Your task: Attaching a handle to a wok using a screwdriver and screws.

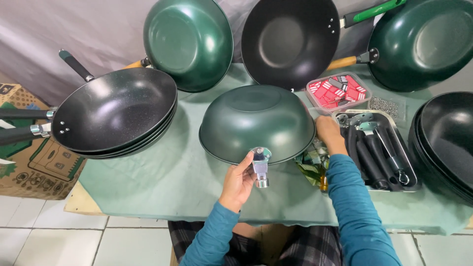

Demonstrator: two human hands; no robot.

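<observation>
On the green-clothed surface (162, 182) lay one inverted green wok (256, 123), seemingly heavy, rigid and slick, best gripped at its rim; left hand (238, 182) fingers pinched a metal handle bracket (260, 166), right hand (329, 134) fingers rested curled beside the tray (411, 184).

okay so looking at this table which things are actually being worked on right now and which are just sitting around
In hand:
left hand on the metal handle bracket
upturned green wok
right hand by the tray of black handles

Lying about:
stack of black woks
leaning woks
clear tub
cardboard box
</observation>
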